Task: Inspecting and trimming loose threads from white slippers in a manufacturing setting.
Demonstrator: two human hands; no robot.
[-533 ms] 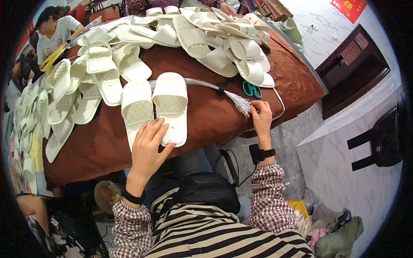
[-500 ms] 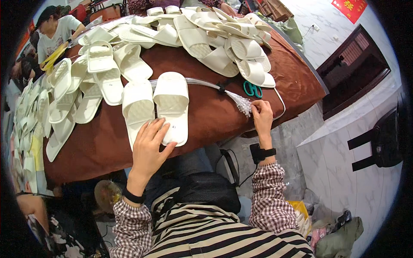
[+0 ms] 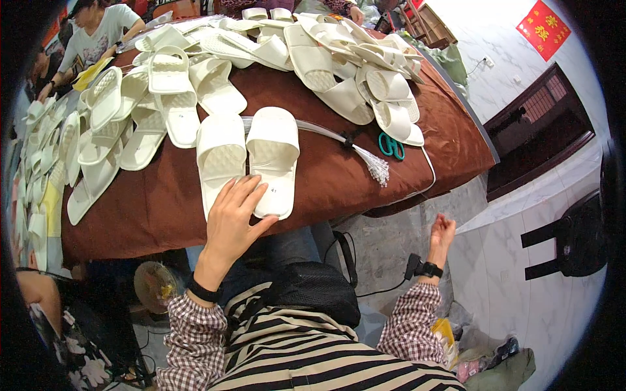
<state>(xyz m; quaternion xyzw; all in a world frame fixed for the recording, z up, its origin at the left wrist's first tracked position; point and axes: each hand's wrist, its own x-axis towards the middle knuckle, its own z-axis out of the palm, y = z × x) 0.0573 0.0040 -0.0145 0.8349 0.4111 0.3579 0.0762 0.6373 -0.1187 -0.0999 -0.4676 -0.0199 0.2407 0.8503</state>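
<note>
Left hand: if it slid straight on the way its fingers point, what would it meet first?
The left hand already rests on the heels of the white slipper pair; straight on it would likely ride up those two slippers.

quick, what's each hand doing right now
Left hand: open, fingers resting on the pair of white slippers.
Right hand: off the table, holding nothing visible.

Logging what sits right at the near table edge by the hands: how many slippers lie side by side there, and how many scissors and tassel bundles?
White slippers, side by side under the left hand: 2
Green-handled scissors: 1
White tassel bundle: 1
Total: 4
</note>
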